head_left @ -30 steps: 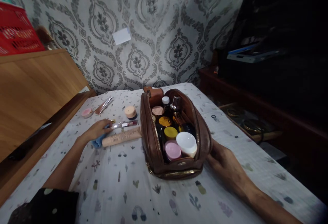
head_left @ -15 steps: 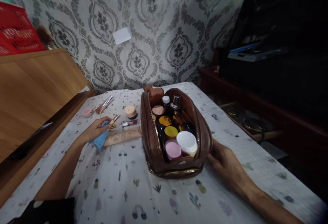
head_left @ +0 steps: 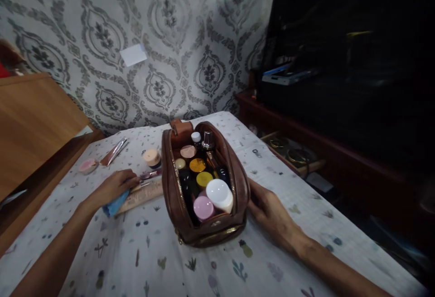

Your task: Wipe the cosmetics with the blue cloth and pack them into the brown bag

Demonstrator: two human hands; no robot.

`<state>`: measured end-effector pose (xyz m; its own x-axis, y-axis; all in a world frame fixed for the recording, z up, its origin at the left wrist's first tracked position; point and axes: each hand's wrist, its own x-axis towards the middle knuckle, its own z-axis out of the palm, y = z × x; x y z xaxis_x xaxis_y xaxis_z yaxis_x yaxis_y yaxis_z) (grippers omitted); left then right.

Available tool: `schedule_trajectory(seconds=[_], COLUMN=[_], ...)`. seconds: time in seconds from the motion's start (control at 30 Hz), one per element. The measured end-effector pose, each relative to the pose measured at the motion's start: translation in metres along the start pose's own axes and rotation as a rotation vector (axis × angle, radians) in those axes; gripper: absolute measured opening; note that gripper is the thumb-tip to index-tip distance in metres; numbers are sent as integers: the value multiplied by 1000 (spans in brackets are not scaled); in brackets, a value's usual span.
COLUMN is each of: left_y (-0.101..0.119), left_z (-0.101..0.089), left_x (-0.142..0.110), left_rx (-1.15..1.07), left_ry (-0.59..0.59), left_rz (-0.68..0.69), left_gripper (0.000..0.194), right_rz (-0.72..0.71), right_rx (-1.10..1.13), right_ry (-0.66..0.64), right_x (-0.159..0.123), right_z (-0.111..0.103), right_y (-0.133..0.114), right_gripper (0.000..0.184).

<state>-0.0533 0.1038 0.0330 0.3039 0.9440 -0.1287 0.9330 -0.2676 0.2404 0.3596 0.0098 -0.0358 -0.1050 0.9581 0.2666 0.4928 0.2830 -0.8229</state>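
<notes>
A brown leather toiletry bag [head_left: 171,215] stands unzipped, packed with jars and bottles. Among them are a white-lidded jar [head_left: 218,192], a pink-lidded jar [head_left: 204,208] and a silver-capped bottle [head_left: 208,139]. My right hand [head_left: 272,206] grips the bag's right side, its fingertips partly hidden behind the leather. Left of the bag, my left hand [head_left: 113,187] is closed on a blue cloth [head_left: 116,205], low over the table. At its fingertips lies a small slim cosmetic tube [head_left: 140,185]. A beige squeeze tube [head_left: 141,199] lies just below, and a lip gloss [head_left: 150,174] just beyond.
Further left are a round pink compact [head_left: 88,166], a silver-and-brown tube [head_left: 114,152] and a beige-lidded jar [head_left: 152,157]. A printed cloth [head_left: 176,274] covers the table. A wooden panel [head_left: 37,120] borders the left; an open drawer [head_left: 292,154] is at the right.
The view has turned right, so everything sits further left. My left hand has lowered the slim tube beside the beige squeeze tube. My right hand stays at the bag's side.
</notes>
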Motion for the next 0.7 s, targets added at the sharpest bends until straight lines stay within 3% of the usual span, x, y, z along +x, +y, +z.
schedule_trajectory(seconds=[0.23, 0.7], left_y=[10, 12], left_z=[13, 13], left_x=[19, 18], left_rx=[52, -21], left_ry=[-34, 2], left_rz=[-39, 7], left_gripper=[48, 33], right_rz=[-11, -8], right_rx=[-9, -17], right_ry=[-16, -4], right_x=[-1, -2], right_z=[-1, -1], right_y=[-2, -2], right_gripper=[29, 22])
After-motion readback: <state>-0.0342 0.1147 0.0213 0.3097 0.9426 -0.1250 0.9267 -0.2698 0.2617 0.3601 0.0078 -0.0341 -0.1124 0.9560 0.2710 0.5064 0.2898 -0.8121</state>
